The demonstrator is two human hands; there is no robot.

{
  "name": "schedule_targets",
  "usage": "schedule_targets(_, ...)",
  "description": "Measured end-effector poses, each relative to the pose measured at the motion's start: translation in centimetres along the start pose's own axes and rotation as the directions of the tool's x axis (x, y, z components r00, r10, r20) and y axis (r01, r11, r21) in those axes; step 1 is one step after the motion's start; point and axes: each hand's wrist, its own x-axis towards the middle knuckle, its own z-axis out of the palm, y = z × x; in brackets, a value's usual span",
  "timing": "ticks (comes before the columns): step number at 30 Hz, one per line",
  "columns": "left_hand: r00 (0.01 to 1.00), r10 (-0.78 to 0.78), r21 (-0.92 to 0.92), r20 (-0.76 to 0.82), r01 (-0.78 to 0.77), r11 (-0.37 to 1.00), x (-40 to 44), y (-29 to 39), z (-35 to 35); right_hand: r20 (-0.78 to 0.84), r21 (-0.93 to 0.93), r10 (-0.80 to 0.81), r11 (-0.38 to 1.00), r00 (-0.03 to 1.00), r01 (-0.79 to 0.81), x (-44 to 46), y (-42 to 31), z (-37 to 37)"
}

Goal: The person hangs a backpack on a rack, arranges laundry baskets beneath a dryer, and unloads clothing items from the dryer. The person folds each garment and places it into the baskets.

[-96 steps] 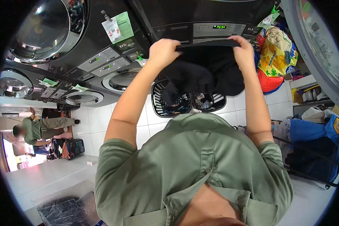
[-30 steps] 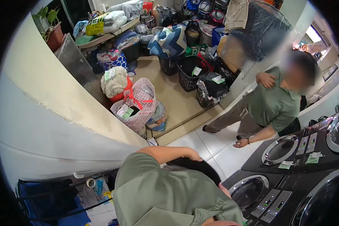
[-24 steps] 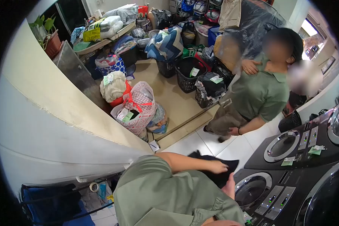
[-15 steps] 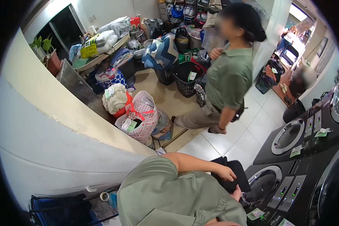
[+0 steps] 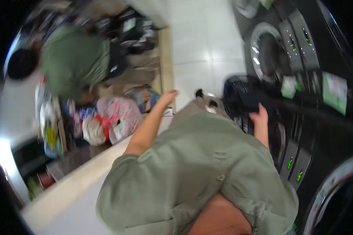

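My left hand [image 5: 168, 98] is out over the floor at the left, blurred, with its fingers stretched and no object in it. At the right, my right hand [image 5: 259, 116] is at the lower edge of a folded black cloth [image 5: 249, 98], its thumb against the fabric; blur hides part of the grip. The cloth lies over or just above a dark basket [image 5: 233, 84] beside the machines. How much of it rests on the basket is unclear.
Black front-loading machines [image 5: 266, 55] with green tags line the right. A co-worker in a green shirt [image 5: 72, 58] bends at the upper left near a pink patterned bag [image 5: 123, 117]. A cream wall edge [image 5: 78, 172] runs along the lower left.
The view has turned toward the machines. My left hand has come off the black cloth and moved left, while my right hand stays by it. The co-worker now appears farther left.
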Motion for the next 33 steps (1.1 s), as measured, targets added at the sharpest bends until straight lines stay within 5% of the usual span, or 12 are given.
schedule_targets(1, 0.986, -0.157, -0.028, -0.059, 0.156, 0.987, -1.7, 1.9, 0.2, 0.022, 0.15, 0.074, 0.986, 0.997, -0.076, -1.6, -1.0, 1.0)
schedule_targets(2, 0.979, 0.206, 0.084, -0.003, -0.205, 0.975, 1.2, -3.8, -0.3, 0.063, 0.244, 0.076, 0.966, 0.995, -0.089, -1.5, -1.4, -0.3)
schedule_targets(3, 0.985, -0.172, -0.102, 0.023, 0.174, 0.979, 0.4, -2.0, -0.4, 0.143, 0.327, 0.075, 0.937, 0.987, -0.119, -1.2, -1.4, -1.0)
schedule_targets(11, 0.989, -0.145, 0.107, 0.026, 0.142, 0.984, 2.3, 1.1, 0.5, 0.115, 0.416, -0.111, 0.908, 0.987, 0.054, -1.2, -1.8, -4.9)
schedule_targets(14, 0.997, -0.073, 0.259, -0.005, 0.072, 0.963, 5.5, 0.1, 0.6, 0.165, -0.269, -0.245, 0.921, 0.955, 0.282, 5.8, 0.5, -13.5)
schedule_targets(16, 0.999, 0.043, 0.335, -0.013, -0.036, 0.941, 4.6, 2.3, 0.4, -0.527, -0.39, -0.104, 0.911, 0.843, -0.131, -2.0, -0.5, -3.9)
schedule_targets(19, 0.953, 0.286, 0.344, -0.097, -0.237, 0.908, 3.3, 2.1, 0.3, 0.164, -0.505, -0.232, 0.815, 0.959, 0.284, -1.7, -0.6, 0.3)
schedule_targets(24, 0.981, 0.136, 0.32, -0.141, -0.085, 0.944, -0.5, -2.9, -2.1, 0.896, -0.094, -0.275, 0.651, 0.35, 0.753, -18.4, -1.5, 17.4)
schedule_targets(26, 0.958, 0.045, 0.223, -0.284, 0.02, 0.975, -1.8, -7.9, -2.2, 0.924, 0.381, -0.257, 0.604, -0.281, 0.7, -25.5, -2.8, 21.8)
schedule_targets(28, 0.956, 0.265, 0.71, -0.127, -0.099, 0.697, -1.8, -15.9, -2.0, 0.5, 0.554, -0.109, 0.803, -0.859, 0.22, -31.3, -3.4, 26.5)
schedule_targets(30, 0.956, -0.124, 0.482, -0.264, 0.243, 0.842, -5.9, -18.0, -1.4, 0.328, 0.366, -0.017, 0.924, -0.945, 0.111, -35.2, -3.4, 28.5)
schedule_targets(33, 0.989, -0.14, 0.733, -0.039, 0.124, 0.669, -8.7, -23.4, 0.5, 0.275, 0.393, -0.144, 0.919, -0.951, -0.025, -36.4, -1.9, 29.7)
